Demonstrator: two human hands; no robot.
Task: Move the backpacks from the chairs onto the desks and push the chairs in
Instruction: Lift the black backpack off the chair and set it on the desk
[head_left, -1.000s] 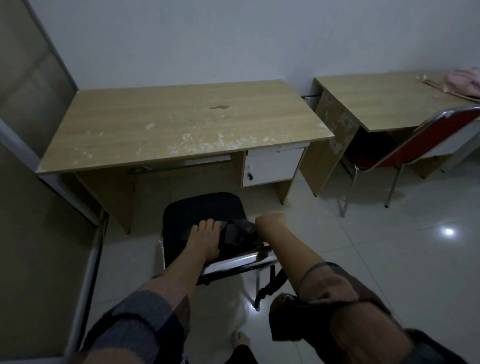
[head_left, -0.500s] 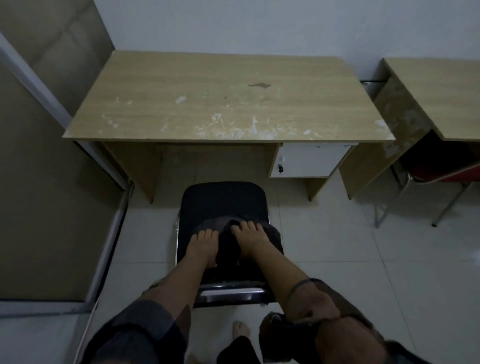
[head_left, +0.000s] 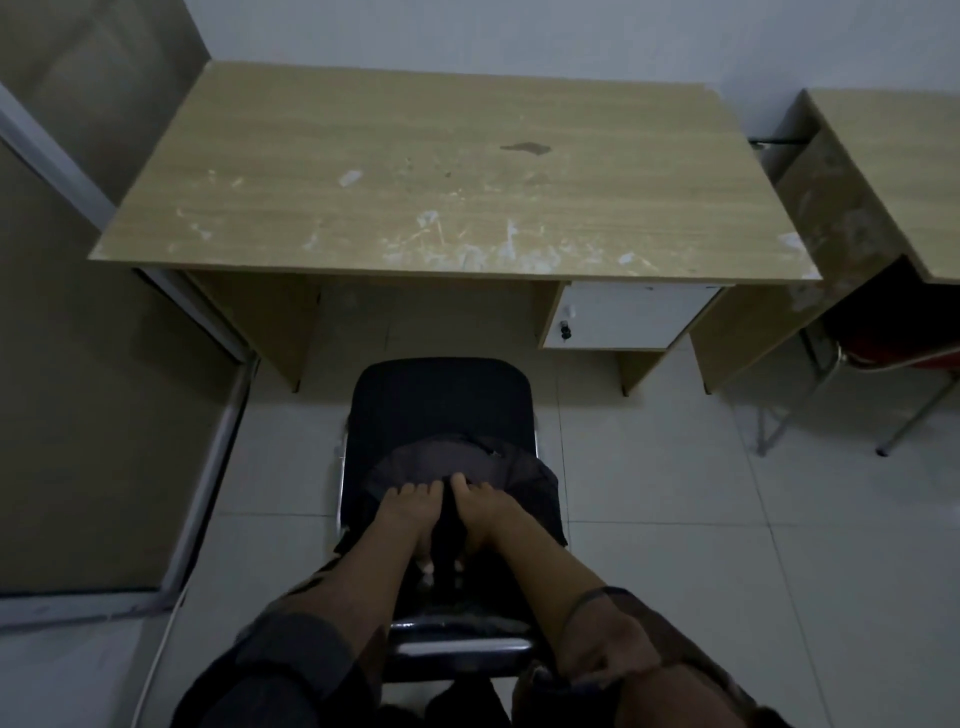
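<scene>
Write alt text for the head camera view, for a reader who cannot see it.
Seen from above, a person's left hand and right hand lie side by side on a dark backpack sitting on a black chair. The chair stands on the tiled floor, pulled out from a worn wooden desk with a white drawer. A red chair is tucked under a second desk at right.

Both hands have closed together on the backpack (side by side).
</scene>
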